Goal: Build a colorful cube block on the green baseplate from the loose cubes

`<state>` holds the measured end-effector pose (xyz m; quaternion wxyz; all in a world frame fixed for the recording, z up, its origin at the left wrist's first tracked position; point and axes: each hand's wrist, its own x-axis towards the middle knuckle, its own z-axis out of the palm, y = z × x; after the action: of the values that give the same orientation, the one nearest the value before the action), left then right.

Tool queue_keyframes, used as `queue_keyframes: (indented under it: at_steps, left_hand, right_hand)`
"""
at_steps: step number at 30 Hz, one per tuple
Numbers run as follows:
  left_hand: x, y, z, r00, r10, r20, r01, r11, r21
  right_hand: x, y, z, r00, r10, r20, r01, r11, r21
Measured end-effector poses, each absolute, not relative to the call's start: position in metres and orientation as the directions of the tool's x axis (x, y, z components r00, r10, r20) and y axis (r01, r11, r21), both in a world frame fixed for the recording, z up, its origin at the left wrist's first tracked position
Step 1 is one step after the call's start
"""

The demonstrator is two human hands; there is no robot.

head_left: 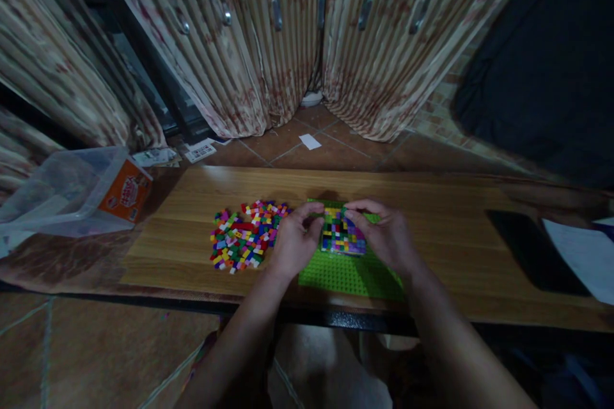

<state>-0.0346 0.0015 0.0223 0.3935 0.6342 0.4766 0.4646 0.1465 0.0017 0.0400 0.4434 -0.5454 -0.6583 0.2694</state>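
Observation:
A block of many-coloured toy bricks stands on a green studded baseplate. At its upper left corner is my left hand, with the thumb and forefinger curled towards each other; whatever lies between them is hidden. On the other side, my right hand pinches a small dark green brick at the block's upper edge. Whether that brick touches the block I cannot tell. A loose heap of small coloured bricks lies left of the baseplate, partly behind my left hand.
The wooden table carries a black flat object and white paper at the right. A clear plastic bin with an orange label stands at the left. Striped curtains hang beyond the table, above a tiled floor.

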Motion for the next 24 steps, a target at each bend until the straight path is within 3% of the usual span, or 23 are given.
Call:
queue_keyframes:
  at_steps: [6, 16, 24]
  left_hand:
    - [-0.037, 0.004, 0.021, 0.096, 0.982, 0.162, 0.442, -0.188, 0.877]
    - [-0.032, -0.002, 0.025, 0.197, 0.972, 0.129, 0.477, -0.210, 0.854]
    - [-0.030, -0.006, 0.027, 0.269, 0.925, 0.267, 0.545, -0.375, 0.750]
  right_hand:
    - [0.169, 0.007, 0.034, -0.058, 0.968, 0.243, 0.523, 0.236, -0.819]
    - [0.150, 0.006, 0.033, -0.078, 0.973, 0.215, 0.580, 0.220, -0.784]
    - [0.150, 0.010, 0.027, 0.018, 0.979, 0.205, 0.570, 0.159, -0.806]
